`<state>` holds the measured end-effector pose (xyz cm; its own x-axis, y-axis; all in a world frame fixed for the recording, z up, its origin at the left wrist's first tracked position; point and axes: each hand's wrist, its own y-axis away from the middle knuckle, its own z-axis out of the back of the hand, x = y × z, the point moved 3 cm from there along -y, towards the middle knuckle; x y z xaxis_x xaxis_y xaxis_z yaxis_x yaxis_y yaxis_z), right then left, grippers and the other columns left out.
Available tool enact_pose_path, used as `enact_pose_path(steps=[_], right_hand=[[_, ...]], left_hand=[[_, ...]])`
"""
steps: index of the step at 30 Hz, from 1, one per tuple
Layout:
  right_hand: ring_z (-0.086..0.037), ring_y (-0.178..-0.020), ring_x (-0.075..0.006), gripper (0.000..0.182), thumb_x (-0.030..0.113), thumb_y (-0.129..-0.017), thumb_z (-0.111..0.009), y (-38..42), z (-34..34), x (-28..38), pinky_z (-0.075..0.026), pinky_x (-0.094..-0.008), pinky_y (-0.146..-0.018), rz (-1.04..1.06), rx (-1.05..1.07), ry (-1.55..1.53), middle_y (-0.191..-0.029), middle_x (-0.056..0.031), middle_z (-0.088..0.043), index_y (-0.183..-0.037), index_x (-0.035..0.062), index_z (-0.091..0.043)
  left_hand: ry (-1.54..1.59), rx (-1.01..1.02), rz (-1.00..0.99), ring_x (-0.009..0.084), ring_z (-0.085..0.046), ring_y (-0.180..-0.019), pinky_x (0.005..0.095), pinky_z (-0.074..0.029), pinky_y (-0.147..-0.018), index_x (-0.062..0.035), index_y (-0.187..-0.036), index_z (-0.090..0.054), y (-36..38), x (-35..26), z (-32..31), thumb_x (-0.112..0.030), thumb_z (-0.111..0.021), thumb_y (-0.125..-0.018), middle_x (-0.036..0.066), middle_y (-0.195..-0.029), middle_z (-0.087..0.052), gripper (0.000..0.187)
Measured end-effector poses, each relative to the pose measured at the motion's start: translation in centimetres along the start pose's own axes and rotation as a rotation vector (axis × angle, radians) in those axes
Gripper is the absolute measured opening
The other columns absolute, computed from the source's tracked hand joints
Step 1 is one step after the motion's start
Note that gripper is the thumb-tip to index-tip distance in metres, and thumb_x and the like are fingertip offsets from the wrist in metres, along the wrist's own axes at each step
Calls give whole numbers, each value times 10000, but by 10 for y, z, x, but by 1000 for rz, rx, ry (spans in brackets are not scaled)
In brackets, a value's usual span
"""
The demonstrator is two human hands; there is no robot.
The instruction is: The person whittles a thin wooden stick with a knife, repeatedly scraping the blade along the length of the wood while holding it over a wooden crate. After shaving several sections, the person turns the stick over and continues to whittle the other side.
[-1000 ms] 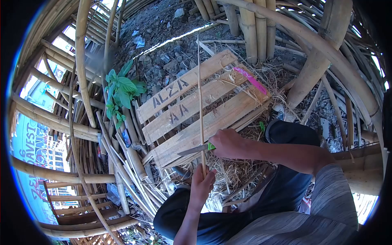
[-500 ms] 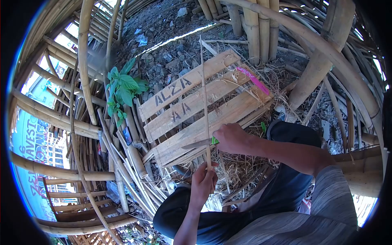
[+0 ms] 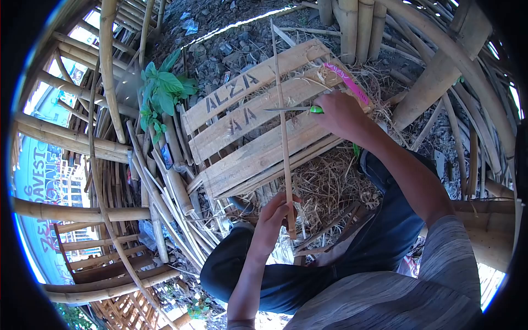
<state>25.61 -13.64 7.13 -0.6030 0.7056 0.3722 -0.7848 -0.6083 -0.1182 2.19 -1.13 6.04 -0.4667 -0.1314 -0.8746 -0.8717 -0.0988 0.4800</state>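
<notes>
A long thin bamboo strip (image 3: 286, 159) runs up across the slatted wooden crate (image 3: 242, 157), which has black letters on its boards. My left hand (image 3: 276, 214) grips the strip near its lower end, below the crate's near edge. My right hand (image 3: 344, 114) is closed around the green handle of a knife (image 3: 291, 109). The blade points left and crosses the strip over the crate's middle boards. Most of the handle is hidden in my fist.
Dry shavings (image 3: 335, 181) lie between the crate and my legs. A leafy plant (image 3: 165, 91) grows left of the crate. Bamboo poles (image 3: 82, 144) form a frame at left, and thick posts (image 3: 429, 91) stand at right. A pink strip (image 3: 347, 83) lies along the crate's right end.
My right hand has moved the knife up along the bamboo strip, away from my left hand. My left hand has shifted slightly upward in view and still holds the strip.
</notes>
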Motion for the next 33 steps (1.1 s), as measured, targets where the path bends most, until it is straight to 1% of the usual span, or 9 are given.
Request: enact_pose_path(steps=[2,11,13,15,18,24,27,29,33], right_hand=[[-625,-614,-320,297,281,-754,-599,1,-1,1,-505,-404,-554,17,4,4,-640,-186,-599,-717,-13,-621],[-624,-622,-322,286,271,-762,-601,2,3,5,-505,-404,-568,29,12,-19,-649,-183,-603,-739,-13,-625],[-597,-635,-334,216,198,-775,-567,3,4,7,-473,-433,-625,-20,53,-38,-653,-188,-581,-712,-6,-602],[-597,-637,-335,212,197,-773,-571,4,5,9,-474,-433,-626,-16,53,-48,-656,-188,-582,-714,-4,-603],[-598,-640,-336,205,195,-768,-578,4,4,9,-477,-429,-629,-7,56,-56,-659,-188,-584,-719,-2,-606],[-604,-657,-334,201,201,-762,-589,4,3,10,-483,-420,-637,5,66,-44,-668,-191,-592,-733,4,-615],[-607,-657,-332,201,203,-762,-589,3,5,10,-484,-420,-639,-18,75,-39,-669,-190,-595,-736,6,-619],[-608,-654,-331,200,202,-762,-589,2,6,7,-485,-421,-640,-26,68,-28,-669,-190,-596,-736,6,-620],[-608,-639,-333,196,191,-759,-584,0,8,0,-485,-419,-635,-51,84,-15,-657,-192,-595,-735,0,-619]], left_hand=[[-2,22,9,70,-422,-624,220,-352,-597,-59,-1009,-558,-1,1,-1,-236,-421,-907,-8,-695,-457,245],[-25,49,37,65,-424,-644,220,-355,-606,-62,-1008,-560,-1,0,-2,-235,-425,-911,-15,-706,-451,240],[-14,49,32,63,-433,-642,220,-368,-591,-54,-1008,-555,-2,2,-2,-214,-427,-912,-16,-706,-456,226],[-4,50,27,61,-443,-640,220,-381,-576,-46,-1009,-550,-2,2,-2,-192,-429,-913,-18,-707,-460,212],[0,65,34,68,-427,-652,223,-361,-613,-61,-1010,-561,-1,1,-3,-235,-428,-912,-17,-707,-453,240],[17,60,31,66,-442,-654,230,-367,-615,-44,-935,-537,-2,3,-3,-236,-455,-911,-3,-726,-491,210],[-13,75,16,66,-454,-665,229,-366,-613,-33,-915,-518,-3,3,-2,-205,-499,-900,4,-738,-507,174],[-28,84,46,63,-456,-670,226,-364,-615,-24,-932,-516,-3,3,-3,-150,-540,-881,-1,-735,-508,138],[-16,85,-15,59,-455,-674,223,-362,-612,-21,-937,-517,-5,9,-3,-108,-554,-869,-6,-738,-511,117]])
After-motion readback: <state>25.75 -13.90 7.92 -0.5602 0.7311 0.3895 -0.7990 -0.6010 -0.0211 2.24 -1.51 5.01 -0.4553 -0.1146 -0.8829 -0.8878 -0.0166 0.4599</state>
